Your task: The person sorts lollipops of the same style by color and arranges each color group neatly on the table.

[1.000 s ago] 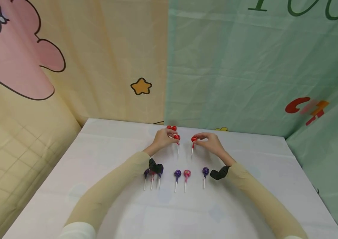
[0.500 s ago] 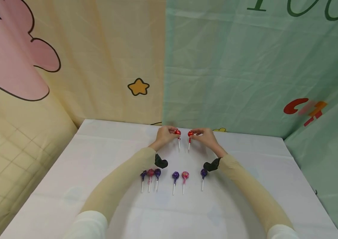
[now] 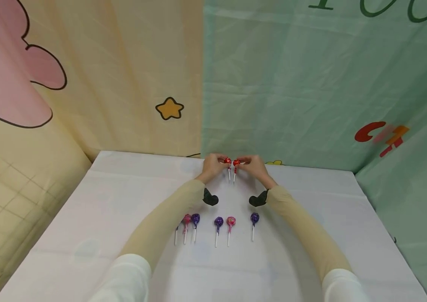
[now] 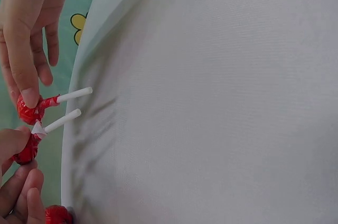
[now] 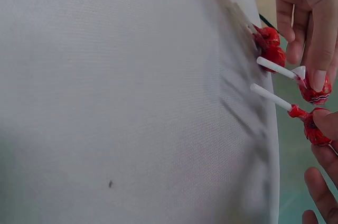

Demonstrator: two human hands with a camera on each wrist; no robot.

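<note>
Near the table's back edge, my left hand (image 3: 212,166) pinches a red-wrapped lollipop (image 3: 228,161) by its head, between thumb and fingers. Close to its right, my right hand (image 3: 255,167) pinches a second red lollipop (image 3: 236,162) the same way. Both white sticks point toward me, and the two heads are side by side with a small gap. Two more red lollipops (image 5: 273,58) lie on the cloth beside the left hand in the right wrist view; the left hand hides them in the head view.
On the white table (image 3: 130,201), nearer me, lie a purple lollipop (image 3: 195,218) and a pink lollipop (image 3: 187,219), with another partly behind the left sleeve (image 3: 160,218). Right of them are a purple (image 3: 218,221) and pink lollipop (image 3: 231,221), then a lone purple lollipop (image 3: 254,217). Curtains (image 3: 273,84) hang behind.
Both hands have moved away from me toward the back edge and closer together, carrying their red lollipops. The two other red lollipops, seen earlier beyond the left hand, are now hidden in the head view.
</note>
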